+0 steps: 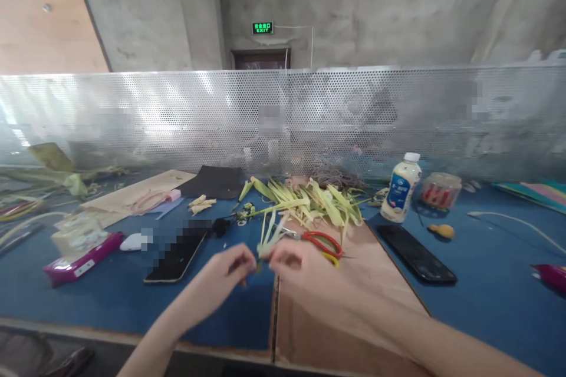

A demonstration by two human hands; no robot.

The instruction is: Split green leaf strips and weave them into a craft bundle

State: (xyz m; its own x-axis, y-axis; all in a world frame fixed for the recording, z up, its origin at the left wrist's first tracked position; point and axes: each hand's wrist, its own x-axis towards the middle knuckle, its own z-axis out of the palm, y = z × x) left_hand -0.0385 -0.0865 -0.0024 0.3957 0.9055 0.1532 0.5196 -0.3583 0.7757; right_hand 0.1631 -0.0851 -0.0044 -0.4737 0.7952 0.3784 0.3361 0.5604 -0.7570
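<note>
Pinching the pale leaf strips (267, 235) with my right hand (301, 262), I work over the table (239, 318) by the red scissors (310, 236). My left hand (221, 268) is close; blur hides its grip. I think the next move needs soft, steady fingers.

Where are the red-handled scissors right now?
In the head view, the scissors lie just beyond the right hand, on the near side of the pile of husks, with the phone farther right.
</note>
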